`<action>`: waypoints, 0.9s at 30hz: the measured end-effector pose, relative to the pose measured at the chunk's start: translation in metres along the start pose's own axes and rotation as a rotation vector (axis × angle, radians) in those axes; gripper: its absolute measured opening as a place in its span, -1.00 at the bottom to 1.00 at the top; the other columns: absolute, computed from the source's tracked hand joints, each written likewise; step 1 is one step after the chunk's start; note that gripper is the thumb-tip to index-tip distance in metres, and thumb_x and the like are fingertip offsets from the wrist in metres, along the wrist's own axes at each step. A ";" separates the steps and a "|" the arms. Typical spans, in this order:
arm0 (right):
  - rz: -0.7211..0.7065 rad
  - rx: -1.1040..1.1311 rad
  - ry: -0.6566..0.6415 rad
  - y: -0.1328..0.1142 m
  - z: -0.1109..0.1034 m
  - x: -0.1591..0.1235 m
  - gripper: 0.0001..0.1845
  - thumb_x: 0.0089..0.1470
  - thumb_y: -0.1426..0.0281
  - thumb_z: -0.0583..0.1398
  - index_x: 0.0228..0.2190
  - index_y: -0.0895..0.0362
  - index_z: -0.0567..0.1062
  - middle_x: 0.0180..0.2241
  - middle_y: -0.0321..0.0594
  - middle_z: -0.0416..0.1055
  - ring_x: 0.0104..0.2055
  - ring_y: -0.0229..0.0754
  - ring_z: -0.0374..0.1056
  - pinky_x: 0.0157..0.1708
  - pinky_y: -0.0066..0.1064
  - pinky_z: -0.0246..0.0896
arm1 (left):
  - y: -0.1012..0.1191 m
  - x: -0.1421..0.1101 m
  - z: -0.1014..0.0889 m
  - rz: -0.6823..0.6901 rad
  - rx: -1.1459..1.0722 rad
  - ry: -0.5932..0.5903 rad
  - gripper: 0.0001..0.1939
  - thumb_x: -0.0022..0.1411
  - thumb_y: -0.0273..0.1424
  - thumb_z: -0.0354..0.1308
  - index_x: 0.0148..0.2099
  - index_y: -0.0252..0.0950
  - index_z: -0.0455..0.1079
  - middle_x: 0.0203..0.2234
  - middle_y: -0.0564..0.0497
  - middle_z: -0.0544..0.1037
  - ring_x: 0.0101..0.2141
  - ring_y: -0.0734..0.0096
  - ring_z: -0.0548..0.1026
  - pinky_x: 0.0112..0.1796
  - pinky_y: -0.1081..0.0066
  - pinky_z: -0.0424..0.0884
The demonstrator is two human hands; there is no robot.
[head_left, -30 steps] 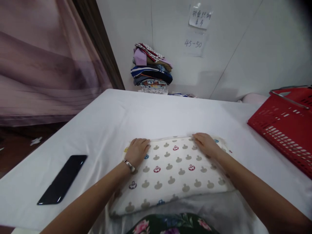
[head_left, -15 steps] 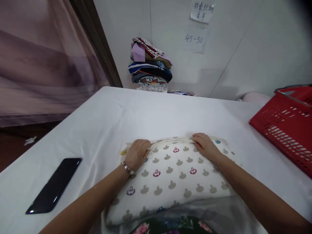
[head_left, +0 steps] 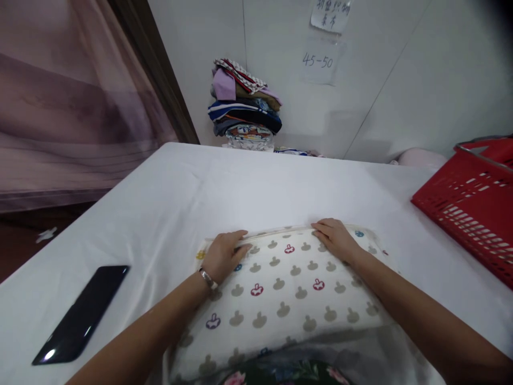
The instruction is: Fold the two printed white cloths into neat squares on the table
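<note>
A white cloth [head_left: 280,286] printed with grey mushroom-like shapes and a few coloured ones lies folded in layers on the table in front of me. At its far edge on the left, my left hand [head_left: 224,256] rests with the thumb apart from the fingers; a metal bracelet circles that wrist. My right hand [head_left: 335,239] lies over the same edge further right, its fingers stretched along the hem. Both palms touch the cloth. The near end of the cloth is crumpled and shaded, beside dark floral fabric [head_left: 296,371] at the bottom of the view.
A white-covered table [head_left: 240,187] spreads around the cloth. To the left lies a dark glossy flat object [head_left: 82,315]. A red plastic basket [head_left: 468,198] stands at the right. Beyond the far edge are stacked folded fabrics [head_left: 245,101], handwritten papers [head_left: 318,60] on the wall and a pink curtain [head_left: 72,101].
The raised far hem now lies flatter against the cloth. My left thumb has spread away from its fingers; my right hand has shifted slightly left. The view has moved a little.
</note>
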State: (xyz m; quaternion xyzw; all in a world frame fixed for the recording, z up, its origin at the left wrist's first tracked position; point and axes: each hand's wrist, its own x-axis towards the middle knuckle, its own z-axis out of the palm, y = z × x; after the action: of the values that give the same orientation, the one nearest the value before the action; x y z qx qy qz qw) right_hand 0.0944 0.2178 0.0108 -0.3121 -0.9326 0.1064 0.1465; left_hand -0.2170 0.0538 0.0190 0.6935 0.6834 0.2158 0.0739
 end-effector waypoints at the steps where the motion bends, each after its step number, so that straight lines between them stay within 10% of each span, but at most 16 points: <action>1: 0.001 -0.004 -0.009 -0.001 -0.001 0.002 -0.66 0.20 0.27 -0.03 -0.12 0.05 0.46 -0.20 -0.11 0.41 -0.14 -0.09 0.28 -0.09 -0.15 0.16 | 0.001 0.003 -0.001 -0.035 -0.014 -0.021 -0.70 0.23 -0.22 -0.01 -0.07 -0.26 0.34 -0.24 -0.03 0.53 -0.22 0.31 0.46 -0.14 0.28 0.31; 27: 0.040 0.000 -0.002 0.002 0.008 0.013 -0.69 0.19 0.29 -0.01 -0.20 0.10 0.47 -0.23 -0.13 0.43 -0.16 -0.11 0.27 -0.13 -0.23 0.14 | 0.009 0.016 0.005 -0.146 0.151 -0.092 -0.69 0.32 -0.29 -0.19 -0.25 -0.24 0.37 -0.34 0.00 0.46 -0.29 0.37 0.42 -0.25 0.36 0.30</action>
State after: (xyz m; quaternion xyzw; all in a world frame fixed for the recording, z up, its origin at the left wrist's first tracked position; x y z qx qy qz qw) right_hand 0.0825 0.2267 0.0056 -0.3306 -0.9264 0.1095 0.1431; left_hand -0.2072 0.0701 0.0218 0.6546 0.7423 0.1256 0.0684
